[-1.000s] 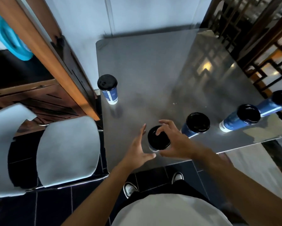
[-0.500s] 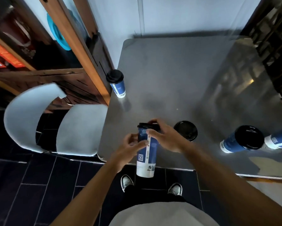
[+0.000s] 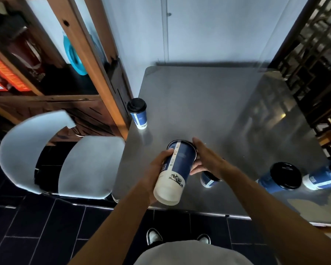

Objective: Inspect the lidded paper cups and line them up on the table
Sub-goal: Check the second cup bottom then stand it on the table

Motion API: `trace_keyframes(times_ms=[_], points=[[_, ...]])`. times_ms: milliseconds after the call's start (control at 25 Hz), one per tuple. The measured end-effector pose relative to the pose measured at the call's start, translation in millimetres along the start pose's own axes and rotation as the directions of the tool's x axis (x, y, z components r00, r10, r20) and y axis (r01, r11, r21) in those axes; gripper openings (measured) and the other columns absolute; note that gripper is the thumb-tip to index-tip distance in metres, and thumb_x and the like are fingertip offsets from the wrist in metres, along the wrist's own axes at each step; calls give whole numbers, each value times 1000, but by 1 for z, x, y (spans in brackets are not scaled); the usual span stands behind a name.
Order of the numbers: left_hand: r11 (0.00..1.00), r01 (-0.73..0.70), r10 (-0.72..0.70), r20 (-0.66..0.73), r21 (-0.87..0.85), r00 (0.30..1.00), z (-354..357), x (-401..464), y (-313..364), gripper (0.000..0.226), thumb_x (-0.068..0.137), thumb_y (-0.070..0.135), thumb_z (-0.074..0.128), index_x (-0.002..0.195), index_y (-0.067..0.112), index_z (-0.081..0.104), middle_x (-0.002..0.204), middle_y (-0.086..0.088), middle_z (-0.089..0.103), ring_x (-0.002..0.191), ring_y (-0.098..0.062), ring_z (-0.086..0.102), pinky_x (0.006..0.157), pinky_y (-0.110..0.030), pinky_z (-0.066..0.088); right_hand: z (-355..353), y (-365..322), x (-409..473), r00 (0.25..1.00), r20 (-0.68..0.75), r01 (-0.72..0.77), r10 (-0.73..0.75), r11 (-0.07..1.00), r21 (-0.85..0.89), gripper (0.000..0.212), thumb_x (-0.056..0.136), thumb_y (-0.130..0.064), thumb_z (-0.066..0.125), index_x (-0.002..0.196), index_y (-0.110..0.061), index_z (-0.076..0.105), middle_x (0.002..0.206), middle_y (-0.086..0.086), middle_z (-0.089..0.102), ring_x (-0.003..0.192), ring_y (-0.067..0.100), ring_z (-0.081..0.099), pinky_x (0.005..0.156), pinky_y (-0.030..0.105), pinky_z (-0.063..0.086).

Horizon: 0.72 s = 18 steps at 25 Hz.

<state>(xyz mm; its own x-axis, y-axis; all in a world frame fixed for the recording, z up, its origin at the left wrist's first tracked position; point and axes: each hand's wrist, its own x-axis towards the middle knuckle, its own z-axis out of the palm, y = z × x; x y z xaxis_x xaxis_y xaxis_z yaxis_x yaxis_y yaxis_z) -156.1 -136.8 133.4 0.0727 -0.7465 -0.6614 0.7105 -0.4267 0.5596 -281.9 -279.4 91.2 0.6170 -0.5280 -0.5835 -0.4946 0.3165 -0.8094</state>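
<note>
Paper cup (image 3: 175,169) lifted off the bench (image 3: 208,104) since a moment ago, now tipped over, bottom toward camera; left hand (image 3: 157,169) grip wrapped around it; right hand (image 3: 206,159) grip spread by lid; being checked, not yet lined up.

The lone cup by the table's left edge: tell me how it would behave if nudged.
The lone cup is tall and narrows toward its base, so it would probably tip rather than slide. It stands close to the table edge, so a leftward nudge may send it off. Once down, its tapered body would likely roll in a curve.
</note>
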Motion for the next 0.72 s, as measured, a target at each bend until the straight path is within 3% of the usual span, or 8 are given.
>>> trace_keyframes(times_ms=[80, 240, 400, 480, 560, 640, 720], points=[[1000, 0, 0, -10, -7, 1000, -5, 2, 6, 63, 71, 43, 75, 119, 3, 64, 92, -19, 70, 63, -29, 67, 57, -33, 58, 3, -5, 2, 1000, -16, 14, -14, 1000, 9, 69, 96, -73, 27, 121, -17, 60, 108, 24, 73, 90, 35, 77, 90, 53, 60], [999, 23, -22, -24, 45, 999, -12, 4, 14, 46, 93, 40, 64, 123, 5, 63, 96, -22, 75, 70, -34, 72, 57, -39, 62, 8, -15, 1, 998, -49, 51, -51, 999, 9, 61, 103, -59, 30, 116, -11, 64, 103, 26, 74, 92, 39, 75, 89, 51, 61], [922, -6, 61, -131, 386, 990, -26, 18, 8, 58, 95, 60, 55, 129, 13, 60, 104, -21, 77, 81, -34, 74, 76, -47, 62, 8, -24, 1, 999, -27, 46, -44, 998, 50, 48, 101, -37, 36, 105, -1, 66, 95, 27, 73, 83, 38, 72, 84, 47, 62], [766, -56, 187, -139, 640, 972, -26, 17, 4, 60, 92, 63, 57, 128, 15, 55, 94, -11, 73, 75, -23, 72, 67, -36, 60, 10, -26, 3, 999, -29, 41, -39, 994, 100, 36, 97, -29, 38, 94, -6, 66, 84, 19, 70, 76, 28, 69, 80, 44, 62], [532, -98, 301, -80, 841, 950, -27, 13, -1, 62, 81, 59, 75, 123, 19, 54, 93, 1, 67, 76, -12, 67, 63, -25, 54, 12, -28, 7, 999, -25, 29, -26, 994, 101, 31, 90, -33, 43, 88, -11, 66, 77, 12, 65, 71, 24, 62, 72, 40, 56], [317, -94, 388, -39, 944, 921, -29, 11, -4, 66, 65, 57, 85, 114, 25, 54, 94, 9, 64, 79, -8, 65, 63, -22, 51, 16, -32, 8, 1000, 0, 1, -1, 999, 48, 40, 81, -48, 49, 86, -13, 69, 78, 12, 62, 70, 27, 54, 66, 36, 44], [115, -54, 477, -7, 992, 879, -30, 13, -4, 57, 66, 53, 83, 104, 27, 48, 90, 12, 61, 73, -7, 59, 57, -20, 42, 21, -39, 8, 998, 9, -57, 58, 998, -33, 60, 80, -62, 52, 98, -9, 73, 91, 14, 71, 79, 31, 65, 72, 36, 50]])
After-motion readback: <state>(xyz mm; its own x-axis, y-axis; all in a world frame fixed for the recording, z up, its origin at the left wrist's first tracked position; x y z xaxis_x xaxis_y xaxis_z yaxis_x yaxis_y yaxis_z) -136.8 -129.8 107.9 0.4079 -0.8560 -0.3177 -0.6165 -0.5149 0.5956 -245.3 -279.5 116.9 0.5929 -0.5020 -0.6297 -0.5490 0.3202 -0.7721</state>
